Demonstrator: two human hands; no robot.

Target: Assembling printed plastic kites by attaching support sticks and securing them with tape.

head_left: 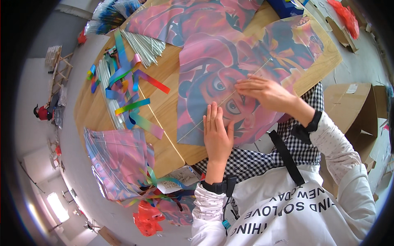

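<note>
A printed sheet (213, 67) of thin fabric or film, pink and grey-blue with a big-eyed cartoon face, lies spread on the wooden table (180, 155). Diagonally across the face runs a thin pale rod (191, 130). My left hand (218, 133) rests flat on the sheet by the rod's near-left part, fingers stretched and close together. Farther along to the right, my right hand (266, 92) lies flat with its fingers extended over the rod, hiding part of it. Neither hand grips anything that I can see.
Rainbow ribbons (119, 80) and bundles of white rods (145, 47) lie on the table's left side. Folded printed sheets (117, 160) sit at its near-left edge, above a red plastic bag (147, 218). A cardboard box (349, 108) stands at right. A person (43, 112) is far left.
</note>
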